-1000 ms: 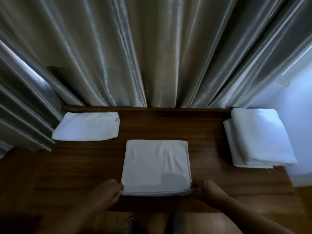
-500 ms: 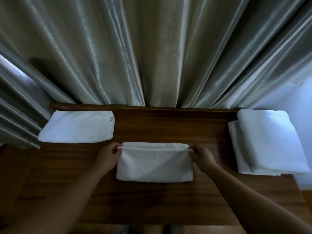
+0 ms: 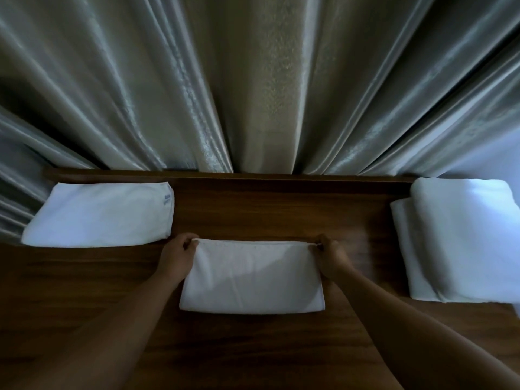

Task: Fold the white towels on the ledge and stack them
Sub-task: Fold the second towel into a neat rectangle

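Observation:
A small white towel lies folded in half in the middle of the dark wooden ledge. My left hand pinches its far left corner. My right hand pinches its far right corner. Both hold the folded-over edge level with the far edge underneath. A folded white towel with a small blue tag lies flat at the back left. At the right sits a stack of thicker folded white towels.
Grey-green pleated curtains hang just behind the ledge's raised back rail. Bare wood shows between the middle towel and the rail, and in front of the towel toward me.
My hands lifted the towel's near edge and carried it away from me, folding the towel in half. Since half a second ago the top edge has lined up with the far edge.

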### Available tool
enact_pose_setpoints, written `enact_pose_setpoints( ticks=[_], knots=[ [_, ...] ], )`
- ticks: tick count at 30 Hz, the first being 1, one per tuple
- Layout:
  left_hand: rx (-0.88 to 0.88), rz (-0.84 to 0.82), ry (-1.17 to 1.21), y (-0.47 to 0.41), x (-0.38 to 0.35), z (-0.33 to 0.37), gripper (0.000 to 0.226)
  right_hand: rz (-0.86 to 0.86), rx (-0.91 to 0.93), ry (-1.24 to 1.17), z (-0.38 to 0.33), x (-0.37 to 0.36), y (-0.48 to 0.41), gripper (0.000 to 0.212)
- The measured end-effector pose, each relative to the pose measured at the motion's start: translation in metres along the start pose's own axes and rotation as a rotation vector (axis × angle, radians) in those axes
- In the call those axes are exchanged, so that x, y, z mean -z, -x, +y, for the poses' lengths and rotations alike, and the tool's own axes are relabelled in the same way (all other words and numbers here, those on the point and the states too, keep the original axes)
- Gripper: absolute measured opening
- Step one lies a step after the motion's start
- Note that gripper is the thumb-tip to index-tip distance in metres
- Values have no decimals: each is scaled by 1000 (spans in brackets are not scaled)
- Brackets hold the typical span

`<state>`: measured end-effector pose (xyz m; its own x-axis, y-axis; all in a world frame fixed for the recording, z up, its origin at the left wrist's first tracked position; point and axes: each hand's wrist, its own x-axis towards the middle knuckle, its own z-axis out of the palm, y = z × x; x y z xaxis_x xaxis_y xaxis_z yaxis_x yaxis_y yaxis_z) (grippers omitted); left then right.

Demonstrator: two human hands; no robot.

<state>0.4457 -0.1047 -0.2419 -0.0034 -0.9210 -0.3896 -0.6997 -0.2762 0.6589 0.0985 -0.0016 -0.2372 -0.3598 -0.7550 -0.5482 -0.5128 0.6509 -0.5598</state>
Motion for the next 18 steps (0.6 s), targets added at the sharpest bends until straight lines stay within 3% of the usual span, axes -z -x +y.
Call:
enact_pose_setpoints(
  ticks=[3, 11, 15, 18],
  knots=[
    [-53, 35, 0, -2, -4, 0, 24, 10, 14, 55, -2, -1, -3, 11],
    [-185, 80, -142, -1, -8, 3, 26, -42, -29, 172, -13, 3, -11, 48],
    [-167, 83, -218, -10, -11, 7, 29, -25, -123, 67, -16, 2, -17, 50],
    [-156, 83, -270, -16, -15, 7, 32, -12, -79, 133, -16, 0, -17, 46]
  ],
)
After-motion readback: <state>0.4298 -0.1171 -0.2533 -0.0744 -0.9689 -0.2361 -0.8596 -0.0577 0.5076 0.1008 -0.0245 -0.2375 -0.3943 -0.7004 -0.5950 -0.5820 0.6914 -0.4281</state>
